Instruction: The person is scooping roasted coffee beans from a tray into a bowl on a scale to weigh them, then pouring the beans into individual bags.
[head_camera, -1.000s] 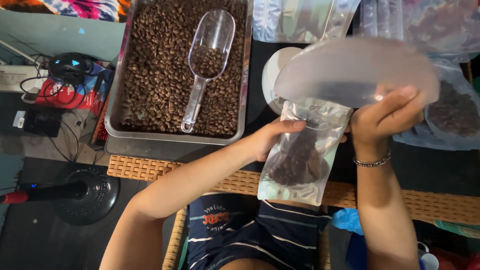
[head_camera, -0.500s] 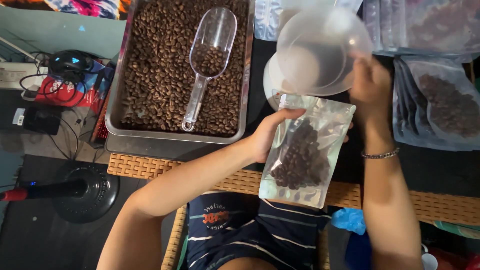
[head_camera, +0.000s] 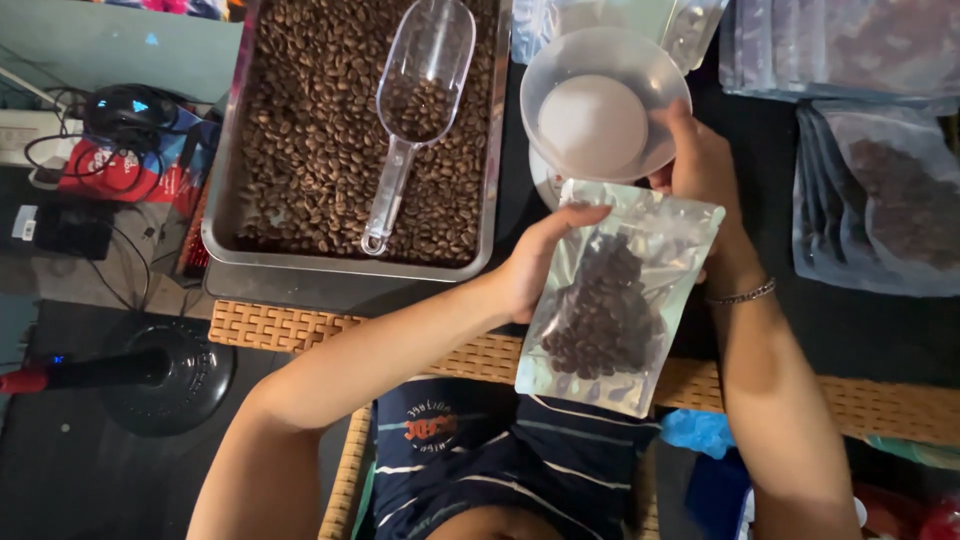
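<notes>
While the left hand (head_camera: 545, 265) is gripping the clear plastic pouch of coffee beans (head_camera: 612, 300) by its upper left edge, fingers curled over the rim, the pouch is standing upright over the woven wicker ledge (head_camera: 300, 330). A second ago the translucent round plastic bowl (head_camera: 603, 105) was tipped above the pouch mouth; now the right hand (head_camera: 700, 165) is carrying it back toward the counter (head_camera: 760, 200), fingers pinching its rim, the bowl looking empty. Farther off, a clear plastic scoop (head_camera: 415, 95) is lying in the steel tray of beans (head_camera: 300, 150).
</notes>
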